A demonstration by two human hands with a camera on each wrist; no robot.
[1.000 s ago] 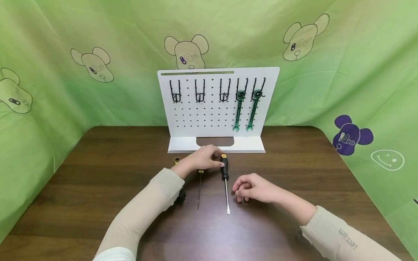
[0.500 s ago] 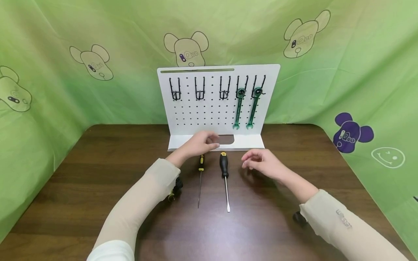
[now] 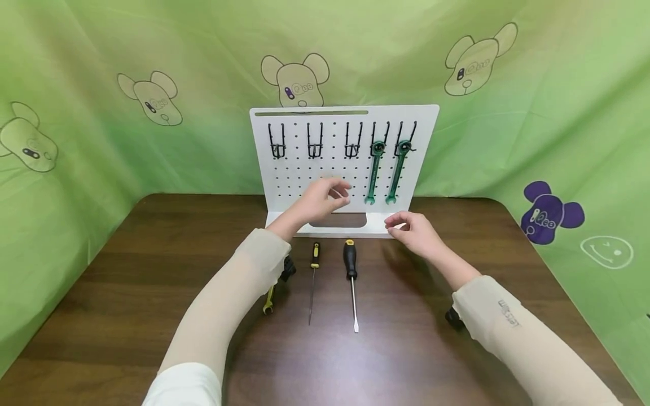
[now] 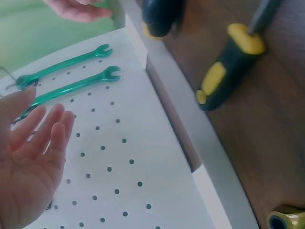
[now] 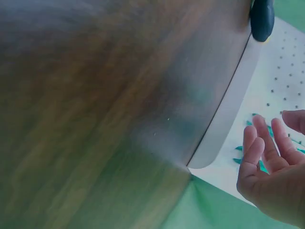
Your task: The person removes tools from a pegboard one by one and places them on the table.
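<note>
My left hand (image 3: 321, 198) is raised in front of the lower part of a white pegboard (image 3: 284, 175), fingers loosely bent and holding nothing. My right hand (image 3: 413, 232), also bare of any object, hovers near the right end of the board's base. Two green ratchet wrenches hang between the hands, a left one (image 3: 373, 175) and a right one (image 3: 397, 175). Below the board lie a large black screwdriver (image 3: 350, 260) and a thinner black-and-yellow screwdriver (image 3: 316, 256). The left wrist view shows the left palm (image 4: 28, 176) with its fingers apart from the wrenches.
A yellow wrench (image 3: 269, 303) lies on the brown table (image 3: 396, 349), partly hidden by the left sleeve. Three black hooks on the board, one of them at the far left (image 3: 277, 149), carry nothing. A green curtain (image 3: 213, 141) encloses the table.
My left hand has left the large screwdriver's handle and risen toward the pegboard. My right hand has moved forward and a little right, to the board's base. Both screwdrivers stay on the table.
</note>
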